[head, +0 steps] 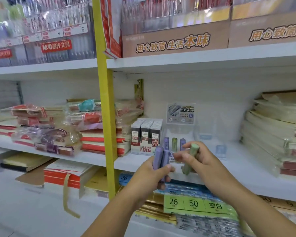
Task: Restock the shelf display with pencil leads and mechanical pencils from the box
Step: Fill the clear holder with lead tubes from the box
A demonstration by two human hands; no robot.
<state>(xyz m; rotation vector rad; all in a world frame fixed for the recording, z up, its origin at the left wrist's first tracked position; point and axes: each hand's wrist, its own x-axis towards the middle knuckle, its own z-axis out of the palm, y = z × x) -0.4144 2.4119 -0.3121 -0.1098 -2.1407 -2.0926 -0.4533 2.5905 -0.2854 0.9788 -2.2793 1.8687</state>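
Head view: I have only this one camera, looking forward and down at a shop shelf.
Left hand (150, 175): I see its fingers and thumb curled round two purple tubes (161, 157), held upright side by side in front of the shelf edge.
Right hand (205, 161): just right of the left one, it pinches a green tube (192, 152) that tilts up and to the right. The fingertips are blurred.
Clear display tray (179, 132): on the white shelf (246, 170) just behind my hands. Three tubes stand in it, purple, green, purple.
Card (180, 113): upright at the back of the tray, its print too small for me to read.
Lead packs (145, 134): black and white, in rows in a carton just left of the tray.
Notebook stacks (96, 139): piled left of the yellow post (106, 117), with more at the far right of the shelf.
Green price strip (195, 204): below the shelf edge, reading 26 and 50.
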